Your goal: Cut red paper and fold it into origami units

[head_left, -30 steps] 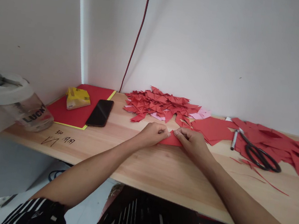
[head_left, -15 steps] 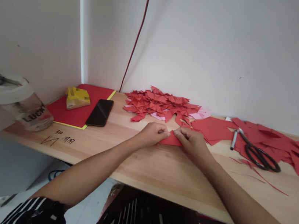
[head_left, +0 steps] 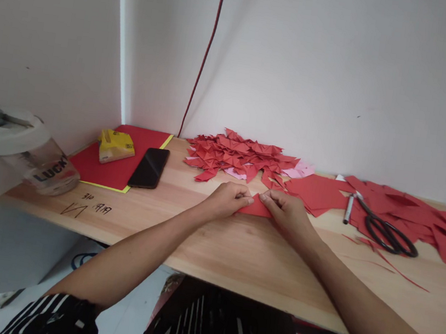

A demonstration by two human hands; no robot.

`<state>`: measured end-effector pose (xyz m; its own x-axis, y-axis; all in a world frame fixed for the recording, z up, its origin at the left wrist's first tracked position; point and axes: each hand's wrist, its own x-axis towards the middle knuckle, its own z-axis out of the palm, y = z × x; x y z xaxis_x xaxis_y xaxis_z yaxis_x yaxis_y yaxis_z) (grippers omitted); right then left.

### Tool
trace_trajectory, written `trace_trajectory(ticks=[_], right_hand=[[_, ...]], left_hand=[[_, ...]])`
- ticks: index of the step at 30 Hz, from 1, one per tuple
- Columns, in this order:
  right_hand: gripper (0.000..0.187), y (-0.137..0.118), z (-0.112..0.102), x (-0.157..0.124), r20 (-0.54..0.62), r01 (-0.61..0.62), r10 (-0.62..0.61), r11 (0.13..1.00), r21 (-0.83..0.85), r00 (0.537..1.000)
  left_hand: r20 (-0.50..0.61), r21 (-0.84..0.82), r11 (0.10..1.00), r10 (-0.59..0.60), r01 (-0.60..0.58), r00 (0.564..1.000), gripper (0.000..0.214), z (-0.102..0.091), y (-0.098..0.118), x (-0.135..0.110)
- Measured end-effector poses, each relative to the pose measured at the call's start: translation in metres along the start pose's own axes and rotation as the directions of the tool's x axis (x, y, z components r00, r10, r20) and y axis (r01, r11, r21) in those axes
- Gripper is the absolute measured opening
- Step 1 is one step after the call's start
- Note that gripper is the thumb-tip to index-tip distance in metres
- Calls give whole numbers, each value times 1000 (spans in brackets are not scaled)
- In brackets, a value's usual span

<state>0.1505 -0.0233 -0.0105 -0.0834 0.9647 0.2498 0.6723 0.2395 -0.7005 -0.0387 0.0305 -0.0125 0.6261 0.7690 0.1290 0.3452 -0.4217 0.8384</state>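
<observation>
A small red paper piece lies on the wooden tabletop between my two hands. My left hand pinches its left side with curled fingers. My right hand pinches its right side, fingertips meeting the left hand's near the paper's top point. Just behind my hands lies a pile of folded red paper shapes with some pink ones.
Flat red paper sheets and scraps lie to the right, with black scissors and a marker. To the left lie a black phone, a yellow packet on a red folder, and a clear jar.
</observation>
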Motion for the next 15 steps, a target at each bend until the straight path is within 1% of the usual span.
trace_trajectory(ticks=[3,9,15], right_hand=[[36,-1,0,0,-14,1,-1,1000,2,1000],[36,0,0,1,-28,-3,3,1000,1,1000],[39,3,0,1,-62,-7,7,1000,-2,998]], left_hand=[[-2,7,1000,-4,4,1000,21,0,3,0],[11,21,1000,-1,1,1000,31,-2,6,-1],[29,-52,999,-6,8,1000,24,0,2,-1]])
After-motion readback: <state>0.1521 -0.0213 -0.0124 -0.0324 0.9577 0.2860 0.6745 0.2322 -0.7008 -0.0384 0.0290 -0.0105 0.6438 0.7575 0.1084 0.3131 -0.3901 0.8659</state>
